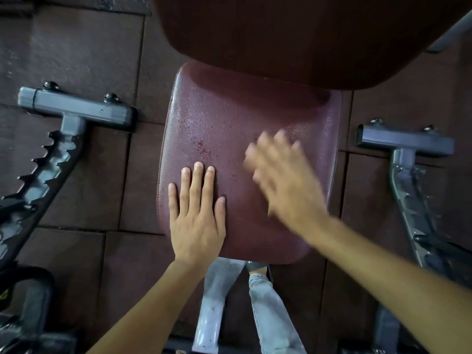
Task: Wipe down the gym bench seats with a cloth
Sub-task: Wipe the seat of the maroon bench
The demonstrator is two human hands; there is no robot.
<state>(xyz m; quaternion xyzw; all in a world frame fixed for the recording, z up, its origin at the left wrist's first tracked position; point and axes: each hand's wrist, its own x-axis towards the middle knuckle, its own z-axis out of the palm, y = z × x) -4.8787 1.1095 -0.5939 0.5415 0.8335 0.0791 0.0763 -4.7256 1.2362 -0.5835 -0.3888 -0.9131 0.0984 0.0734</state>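
Note:
A maroon padded bench seat (229,118) fills the middle of the view, with wet droplets and dark spots near its centre. The maroon backrest pad (293,34) rises above it at the top. My left hand (196,213) lies flat, palm down, on the seat's near left part, fingers together and holding nothing. My right hand (283,175) is over the seat's right part, fingers spread, blurred by motion, with nothing in it. No cloth is in view.
Grey metal frame feet stand on the dark rubber floor tiles at the left (76,108) and right (406,141). A toothed adjustment rail (43,175) curves down at the left. A leg in light jeans (270,315) and the bench's grey support (212,302) are below the seat.

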